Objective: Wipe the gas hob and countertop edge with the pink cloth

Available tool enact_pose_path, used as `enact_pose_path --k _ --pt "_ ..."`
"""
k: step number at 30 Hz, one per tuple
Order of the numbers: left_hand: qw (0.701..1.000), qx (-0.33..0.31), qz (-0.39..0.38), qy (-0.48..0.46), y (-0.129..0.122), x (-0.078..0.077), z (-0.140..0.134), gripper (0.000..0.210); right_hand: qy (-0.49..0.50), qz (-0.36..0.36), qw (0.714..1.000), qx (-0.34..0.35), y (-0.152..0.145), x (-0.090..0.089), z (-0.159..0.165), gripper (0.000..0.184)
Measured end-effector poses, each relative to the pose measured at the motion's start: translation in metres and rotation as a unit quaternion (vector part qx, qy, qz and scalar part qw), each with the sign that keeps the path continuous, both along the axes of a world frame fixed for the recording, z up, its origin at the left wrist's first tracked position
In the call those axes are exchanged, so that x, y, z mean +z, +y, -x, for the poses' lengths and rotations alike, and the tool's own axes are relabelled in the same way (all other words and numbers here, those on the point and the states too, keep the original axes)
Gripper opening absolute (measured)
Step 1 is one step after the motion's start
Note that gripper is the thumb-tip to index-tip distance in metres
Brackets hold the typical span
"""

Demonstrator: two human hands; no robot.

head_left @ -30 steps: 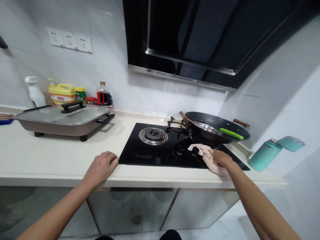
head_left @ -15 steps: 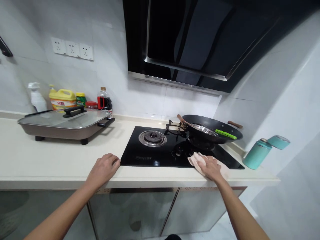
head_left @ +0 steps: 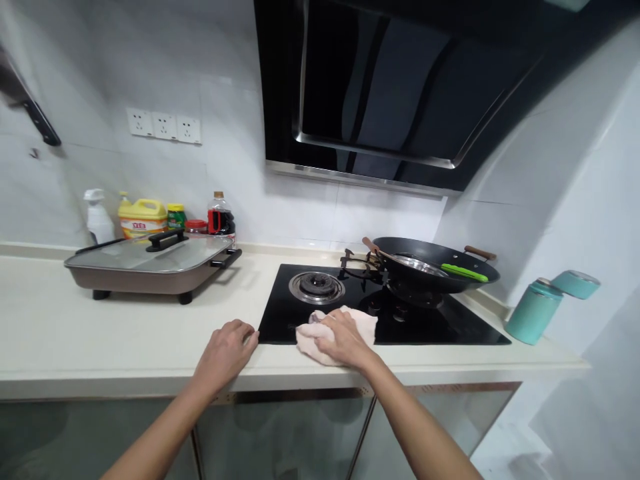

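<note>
At the front edge of the black hob (head_left: 467, 328), one pale cloth (head_left: 311, 341) was held beneath the right hand (head_left: 346, 340), whose fingers were bent into its folds in a light grip. The cloth was spread partly over the glass and partly over the cream counter (head_left: 150, 327), crumpled, with its longer axis laid roughly from nine to three o'clock.

With the cloth taken as the dial's centre, the left hand (head_left: 227, 350) was set at nine o'clock, near but apart from it. That hand was rested on the counter at the hob's corner, loosely curled, with nothing seen to be held; whether the glass was touched could not be told. The right hand was plainly the nearer, being already laid on the cloth.

One bare burner (head_left: 317, 287) was found towards eleven o'clock, and two knobs (head_left: 374, 308) between two and three. At two o'clock, one wok (head_left: 430, 249) was counted, with one green handle (head_left: 464, 272) laid inside. One teal canister (head_left: 534, 312), its lid tipped open, was placed at three. Towards ten, one lidded electric pan (head_left: 140, 283) was stood, backed by five containers (head_left: 143, 219). Three socket plates (head_left: 165, 127) were mounted above.
</note>
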State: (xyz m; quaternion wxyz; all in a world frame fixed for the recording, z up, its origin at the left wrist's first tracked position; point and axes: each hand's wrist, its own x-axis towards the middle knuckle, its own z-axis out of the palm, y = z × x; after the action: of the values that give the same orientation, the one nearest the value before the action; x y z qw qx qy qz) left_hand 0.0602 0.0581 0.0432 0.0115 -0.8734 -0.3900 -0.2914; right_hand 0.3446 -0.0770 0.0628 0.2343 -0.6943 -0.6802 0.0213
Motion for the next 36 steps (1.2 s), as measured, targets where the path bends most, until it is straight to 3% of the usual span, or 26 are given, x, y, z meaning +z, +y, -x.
enact_pose_path --k 3,6,13,16,20,24,30,33,36 --pt "1.000 0.000 0.004 -0.018 -0.001 0.000 0.000 0.034 0.005 0.003 0.999 0.048 0.028 0.009 0.005 0.041" --pt "1.000 0.000 0.008 -0.029 -0.002 0.000 0.000 0.033 0.007 0.010 0.999 0.033 0.047 0.018 -0.011 0.043" --pt "0.999 0.014 0.024 -0.032 -0.005 0.001 0.000 0.030 -0.005 0.088 0.982 -0.167 0.070 0.028 -0.060 0.055" --pt "0.999 0.018 0.023 -0.029 -0.007 0.003 -0.001 0.031 -0.007 0.125 0.973 -0.196 0.071 0.027 -0.059 0.077" --pt "0.999 0.024 0.028 -0.019 -0.012 0.007 -0.002 0.034 -0.019 0.126 0.977 -0.171 0.063 0.024 -0.034 0.094" --pt "0.999 0.027 0.019 -0.001 -0.012 0.008 -0.002 0.034 -0.029 0.091 0.990 -0.108 0.050 0.017 0.023 0.083" --pt "1.000 0.014 0.023 -0.005 -0.005 0.007 0.003 0.037 -0.027 -0.016 0.998 0.052 0.039 0.003 0.115 0.065" --pt "0.999 0.014 0.028 -0.021 -0.002 0.008 0.005 0.039 -0.022 -0.039 0.997 0.062 0.032 0.000 0.123 0.062" --pt "0.999 0.011 0.027 -0.024 -0.002 0.009 0.004 0.041 -0.020 -0.040 0.998 0.050 0.019 -0.001 0.104 0.058"
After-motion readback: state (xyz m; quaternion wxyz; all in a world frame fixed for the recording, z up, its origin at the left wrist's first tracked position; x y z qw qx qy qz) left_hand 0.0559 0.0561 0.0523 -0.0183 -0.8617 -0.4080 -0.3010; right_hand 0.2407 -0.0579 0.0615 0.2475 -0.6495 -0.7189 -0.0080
